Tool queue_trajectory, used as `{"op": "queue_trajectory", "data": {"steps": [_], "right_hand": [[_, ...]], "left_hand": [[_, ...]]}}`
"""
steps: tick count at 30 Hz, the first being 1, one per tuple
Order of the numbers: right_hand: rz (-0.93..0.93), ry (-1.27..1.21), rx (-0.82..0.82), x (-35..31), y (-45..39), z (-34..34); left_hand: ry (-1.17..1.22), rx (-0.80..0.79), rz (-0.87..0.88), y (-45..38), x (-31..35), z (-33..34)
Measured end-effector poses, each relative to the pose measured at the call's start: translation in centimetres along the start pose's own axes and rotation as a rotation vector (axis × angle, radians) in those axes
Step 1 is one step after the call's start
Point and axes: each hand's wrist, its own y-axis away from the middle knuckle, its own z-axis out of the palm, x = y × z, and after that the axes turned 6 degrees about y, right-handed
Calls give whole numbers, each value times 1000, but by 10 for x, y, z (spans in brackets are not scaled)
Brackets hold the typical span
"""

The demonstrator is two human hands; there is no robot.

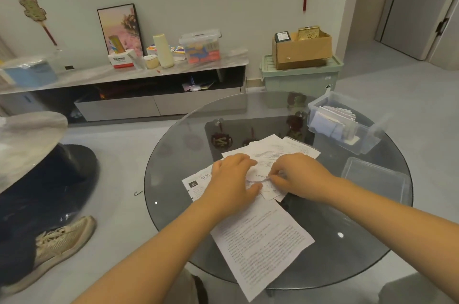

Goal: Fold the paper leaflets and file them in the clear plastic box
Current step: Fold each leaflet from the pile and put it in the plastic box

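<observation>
Left hand is pressing the leaflet flat, right hand is pinching its edge — line up corners before creasing; box is waiting at 2 o'clock on the desk.

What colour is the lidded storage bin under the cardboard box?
Pale green storage bin, seen in the head view.

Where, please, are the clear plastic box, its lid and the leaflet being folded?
clear plastic box (320, 104): head view, near-left rim.
lid (372, 175): head view, flat middle.
leaflet being folded (263, 175): head view, curled middle.
</observation>
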Motion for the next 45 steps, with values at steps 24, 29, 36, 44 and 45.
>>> {"op": "queue_trajectory", "data": {"steps": [24,29,36,44,45], "right_hand": [[81,-76,-29,23,16,2],[-55,71,-143,28,21,-3],[-64,9,-224,29,39,-8],[-135,39,-140,33,46,-4],[-132,35,-138,34,47,-4]], "left_hand": [[271,-41,-207,-16,7,14],[133,-60,-30,-13,7,13],[-78,-151,126,-1,12,14],[-88,-213,166,7,18,22],[-80,-214,171,6,20,22]]}}
